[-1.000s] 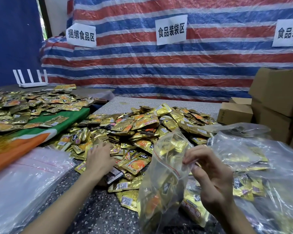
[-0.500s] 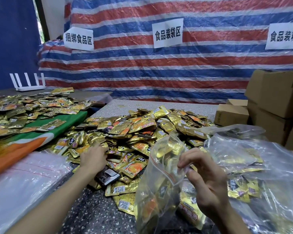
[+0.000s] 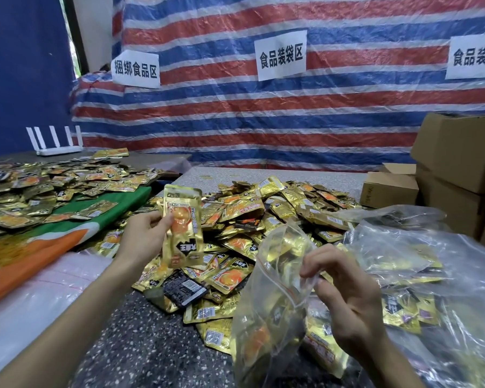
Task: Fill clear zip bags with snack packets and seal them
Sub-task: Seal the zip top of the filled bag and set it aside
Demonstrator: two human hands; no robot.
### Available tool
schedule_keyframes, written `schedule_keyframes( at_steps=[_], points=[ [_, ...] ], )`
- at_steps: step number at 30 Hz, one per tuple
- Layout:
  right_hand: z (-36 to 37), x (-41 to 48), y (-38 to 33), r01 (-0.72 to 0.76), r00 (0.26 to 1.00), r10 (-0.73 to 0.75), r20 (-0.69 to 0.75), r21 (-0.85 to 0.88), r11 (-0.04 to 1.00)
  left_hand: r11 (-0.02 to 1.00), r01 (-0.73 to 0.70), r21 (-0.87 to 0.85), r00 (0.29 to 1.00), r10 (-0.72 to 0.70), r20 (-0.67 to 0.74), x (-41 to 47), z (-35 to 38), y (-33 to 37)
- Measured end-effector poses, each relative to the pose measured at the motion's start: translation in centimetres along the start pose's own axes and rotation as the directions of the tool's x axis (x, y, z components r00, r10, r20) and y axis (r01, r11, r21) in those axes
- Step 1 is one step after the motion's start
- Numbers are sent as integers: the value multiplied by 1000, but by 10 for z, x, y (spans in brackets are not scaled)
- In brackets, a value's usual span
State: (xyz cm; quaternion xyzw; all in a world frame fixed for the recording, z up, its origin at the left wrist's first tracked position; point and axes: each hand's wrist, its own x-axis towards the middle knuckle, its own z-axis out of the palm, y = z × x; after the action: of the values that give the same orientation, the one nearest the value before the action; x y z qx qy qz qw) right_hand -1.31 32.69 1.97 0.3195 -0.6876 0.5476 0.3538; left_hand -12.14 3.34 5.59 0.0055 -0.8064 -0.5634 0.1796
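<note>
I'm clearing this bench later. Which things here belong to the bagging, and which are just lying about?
In use:
left hand, gripping a gold packet
right hand, pinching the part-filled zip bag
packet pile

Lying about:
white router
cardboard boxes
paper signs

gold snack packet [image 3: 183, 228] upright, clear zip bag [image 3: 269, 312] part-filled, unsealed
</note>
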Motion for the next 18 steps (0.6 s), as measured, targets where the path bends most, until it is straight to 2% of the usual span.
schedule_keyframes(
  at_steps=[3, 7, 13, 16, 18],
  points=[
    [0, 0, 0, 7, 1000, -7, 6, -2, 1000, 930, 140, -341, 984, -91, 156, -15, -4, 26],
    [1, 1, 1, 16, 1000, -16, 11, 13, 1000, 851, 92, -517, 983, 5, 183, -35, -6, 65],
    [0, 0, 2, 40, 999, -40, 19, 2, 999, 824, -32, -565, 961, 180, 208, -72, 0, 115],
    [0, 0, -1, 65, 998, -64, 19, -15, 998, 861, -115, -495, 937, 259, 234, -92, 10, 133],
    [0, 0, -4, 88, 996, -87, 19, -41, 995, 888, -207, -410, 934, 305, 188, -101, 21, 138]
  ],
)
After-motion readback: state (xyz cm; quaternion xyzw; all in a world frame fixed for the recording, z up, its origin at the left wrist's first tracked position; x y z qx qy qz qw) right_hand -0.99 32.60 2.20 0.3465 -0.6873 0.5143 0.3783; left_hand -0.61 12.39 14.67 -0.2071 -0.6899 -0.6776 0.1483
